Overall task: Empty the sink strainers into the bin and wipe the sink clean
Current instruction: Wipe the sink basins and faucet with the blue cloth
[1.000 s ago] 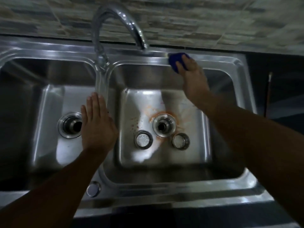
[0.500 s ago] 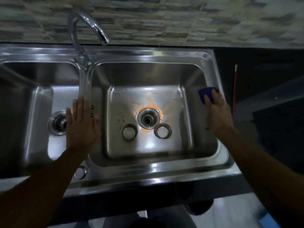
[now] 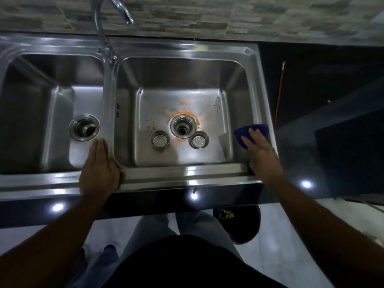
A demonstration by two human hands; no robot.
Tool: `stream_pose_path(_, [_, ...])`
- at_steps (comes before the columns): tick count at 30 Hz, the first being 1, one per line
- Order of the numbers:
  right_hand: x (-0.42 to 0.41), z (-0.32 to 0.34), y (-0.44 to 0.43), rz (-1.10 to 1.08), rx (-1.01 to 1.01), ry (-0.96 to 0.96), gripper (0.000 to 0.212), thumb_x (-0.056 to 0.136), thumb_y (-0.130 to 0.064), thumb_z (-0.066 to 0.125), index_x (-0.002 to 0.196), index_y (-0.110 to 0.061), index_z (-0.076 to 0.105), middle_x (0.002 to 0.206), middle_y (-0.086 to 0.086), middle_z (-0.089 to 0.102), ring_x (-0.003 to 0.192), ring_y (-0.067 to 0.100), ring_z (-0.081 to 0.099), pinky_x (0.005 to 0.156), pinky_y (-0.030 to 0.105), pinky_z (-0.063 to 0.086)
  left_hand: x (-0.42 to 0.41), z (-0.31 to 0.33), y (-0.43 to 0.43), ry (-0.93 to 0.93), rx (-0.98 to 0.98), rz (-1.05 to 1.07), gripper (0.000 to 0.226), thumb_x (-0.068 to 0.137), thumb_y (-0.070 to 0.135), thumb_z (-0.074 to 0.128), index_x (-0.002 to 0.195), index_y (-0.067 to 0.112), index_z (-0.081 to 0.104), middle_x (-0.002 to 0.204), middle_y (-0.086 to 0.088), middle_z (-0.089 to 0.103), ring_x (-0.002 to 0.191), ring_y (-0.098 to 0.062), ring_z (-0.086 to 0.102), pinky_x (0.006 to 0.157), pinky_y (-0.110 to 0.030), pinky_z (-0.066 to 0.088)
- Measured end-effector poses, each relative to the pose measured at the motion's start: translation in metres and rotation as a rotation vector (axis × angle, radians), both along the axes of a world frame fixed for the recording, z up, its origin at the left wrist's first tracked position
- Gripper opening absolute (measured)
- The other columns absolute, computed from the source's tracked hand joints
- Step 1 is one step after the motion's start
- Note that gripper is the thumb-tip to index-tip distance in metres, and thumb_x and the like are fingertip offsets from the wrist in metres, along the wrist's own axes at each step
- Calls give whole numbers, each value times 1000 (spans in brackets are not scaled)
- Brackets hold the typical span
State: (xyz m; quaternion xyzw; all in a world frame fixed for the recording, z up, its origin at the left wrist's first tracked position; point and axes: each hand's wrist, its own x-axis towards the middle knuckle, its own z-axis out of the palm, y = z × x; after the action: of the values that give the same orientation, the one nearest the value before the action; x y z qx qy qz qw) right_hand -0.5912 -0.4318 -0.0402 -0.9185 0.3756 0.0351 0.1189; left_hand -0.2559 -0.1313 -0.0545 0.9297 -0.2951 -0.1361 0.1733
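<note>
The person stands square to a double-bowl steel sink (image 3: 187, 48) with both arms reaching forward. The left hand (image 3: 99, 169) lies flat, fingers straight and together, on the front rim where the divider between the bowls meets it; it holds nothing. The right hand (image 3: 261, 154) is spread open too, its straight fingers pressing down on a blue cloth (image 3: 252, 130) that sits on the right-hand edge of the sink, at the top of the right bowl's side wall, with the palm resting over the near right corner of the rim. Whether the thumb hooks under the cloth I cannot tell. Down on the floor of the right bowl (image 3: 180, 75) the two strainers sit upright and apart, one (image 3: 159, 138) just to the near left of the open drain (image 3: 183, 126), the other (image 3: 198, 139) just to its near right. An orange stain (image 3: 196, 121) rings that drain, and small reddish specks and streaks are scattered across the bowl floor to its left and towards the back right. The left bowl (image 3: 31, 100) shows only its own drain (image 3: 84, 127). The tap (image 3: 99, 32) rises from the back rim above the divider, against a stone-patterned tiled wall (image 3: 249, 15). A thin red rod (image 3: 279, 90) lies on the dark counter right of the sink. Under the counter edge, beside the person's legs, stands a dark round bin (image 3: 247, 227) with something yellow showing inside it.
</note>
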Motion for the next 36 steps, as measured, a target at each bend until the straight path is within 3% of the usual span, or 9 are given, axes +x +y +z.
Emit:
stream_pose_path(5, [-3,-5,31,-163,41,-97,59,84,12,60,139,-11,59,151,15,48,129,38,57,106,42,46,10,12,19,98,22,-104,56,105,19,37,159,10,24,163,-14,31,134,-44,49,106,-55,45])
stream_pose_path(12, [123,-5,146,118,188,-296,50,82,1,57,131,-4,65,143,18,56,128,33,59,110,40,47,40,18,88,-56,177,-233,57,95,24,33,141,-8,49,134,-35,57,130,-47,53,111,-60,39])
stream_pose_path(15, [210,-9,209,258,329,-277,61,82,7,62,141,-2,54,151,16,48,140,29,47,116,42,41,42,10,95,-92,137,-218,54,96,21,34,137,-8,52,132,-35,59,130,-47,54,111,-59,39])
stream_pose_path(19, [271,-14,247,106,344,-202,69,90,-4,56,154,-5,31,160,16,32,144,29,39,116,40,39,46,2,98,-118,130,-234,55,98,25,29,137,-4,54,135,-28,60,132,-42,54,114,-56,37])
stream_pose_path(21, [259,-16,241,206,286,-156,64,95,-9,51,156,-8,30,162,11,31,149,22,31,121,33,32,48,-1,100,-117,124,-244,55,98,26,29,136,-2,56,136,-24,61,133,-40,53,116,-55,36])
stream_pose_path(23, [233,-13,221,250,259,-171,58,94,-8,52,151,-12,42,159,8,39,145,20,40,119,32,36,49,-3,100,-120,119,-251,52,97,24,32,134,-1,59,136,-23,62,133,-40,54,115,-54,37])
stream_pose_path(26, [179,-5,176,97,213,-286,46,87,-1,63,133,-6,64,138,14,62,122,27,64,105,40,51,49,-3,98,-111,109,-252,50,97,22,33,132,0,61,135,-22,63,133,-39,54,115,-53,37])
stream_pose_path(32, [113,-2,93,-258,134,-131,39,92,-7,62,130,-13,67,124,13,71,103,33,70,98,35,51,49,3,95,-58,63,-242,54,97,24,29,137,2,57,139,-19,61,134,-39,53,115,-54,39])
stream_pose_path(36, [150,-11,108,-248,209,-99,38,94,-14,57,130,-16,66,121,12,72,102,31,70,98,35,53,57,8,60,29,0,-113,48,101,21,41,148,12,43,151,-15,50,132,-37,55,104,-52,48])
